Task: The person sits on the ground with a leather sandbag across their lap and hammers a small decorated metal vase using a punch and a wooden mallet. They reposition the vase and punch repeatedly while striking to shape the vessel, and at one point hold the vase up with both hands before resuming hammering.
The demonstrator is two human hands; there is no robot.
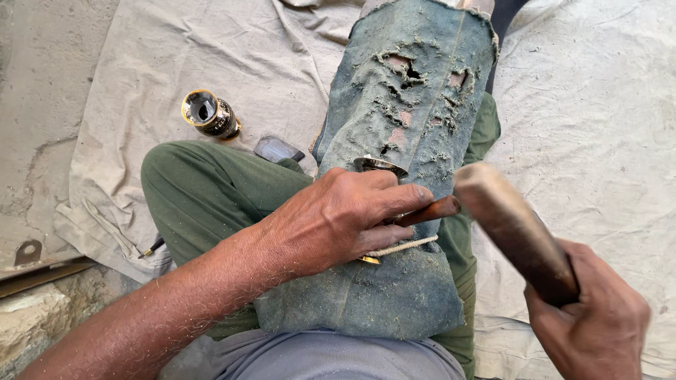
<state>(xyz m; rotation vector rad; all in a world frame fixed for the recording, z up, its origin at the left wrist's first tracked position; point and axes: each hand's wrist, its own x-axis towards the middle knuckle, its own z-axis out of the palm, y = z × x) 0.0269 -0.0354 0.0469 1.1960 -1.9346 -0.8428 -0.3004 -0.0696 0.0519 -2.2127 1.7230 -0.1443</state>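
Observation:
My left hand (338,218) grips a small metal piece (380,166) with a shiny rim and a thin reddish-brown wooden-handled tool (431,210), pressing them onto a torn, frayed blue-grey cloth pad (408,91) laid over my leg. A pale cord (401,247) runs under my fingers. My right hand (595,324) is closed around a thick wooden mallet (514,229), its rounded head raised just right of the tool's end. Most of the metal piece is hidden by my left hand.
I sit in green trousers (204,190) on a beige cloth sheet (598,105). A black and gold metal vase-like object (210,114) lies at the left. A dark flat piece (277,149) rests near my knee. Bare stone floor and a metal bracket (28,255) are far left.

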